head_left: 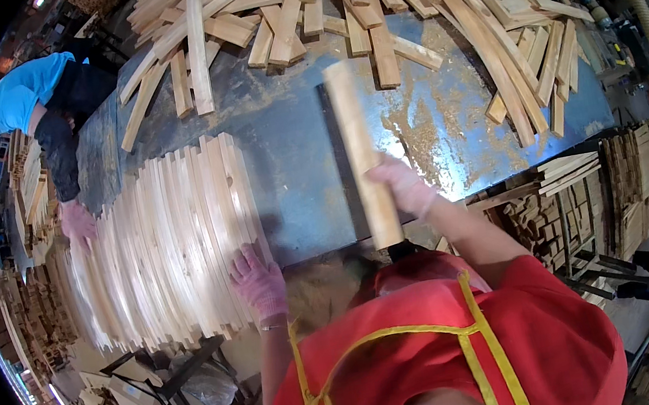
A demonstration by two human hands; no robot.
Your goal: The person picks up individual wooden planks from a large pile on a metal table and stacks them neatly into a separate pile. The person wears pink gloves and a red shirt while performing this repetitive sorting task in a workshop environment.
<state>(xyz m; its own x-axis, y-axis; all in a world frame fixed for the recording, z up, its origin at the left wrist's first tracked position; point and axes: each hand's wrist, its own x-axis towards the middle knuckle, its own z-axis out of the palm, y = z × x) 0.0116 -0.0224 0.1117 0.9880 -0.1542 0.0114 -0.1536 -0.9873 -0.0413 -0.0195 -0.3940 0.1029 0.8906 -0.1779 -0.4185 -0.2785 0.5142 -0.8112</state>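
In my gloved right hand (404, 184) is a pale wooden slat (351, 129), gripped along its edge and slightly blurred. It stands lengthwise over the blue-grey metal table (294, 182), its near end close to my body. My left hand (258, 283), in a pink glove, lies with its fingers stretched out on the near right end of a row of wooden slats (168, 231). Those slats are packed side by side on the left of the table, and their near ends reach past its front edge.
Loose slats (288, 23) lie heaped across the far side, spreading to the right. Sawdust (420, 120) covers part of the tabletop. At left, a co-worker in a blue shirt (31, 92) reaches a gloved hand (78, 225) onto the row. Stacked wood (544, 223) stands at right.
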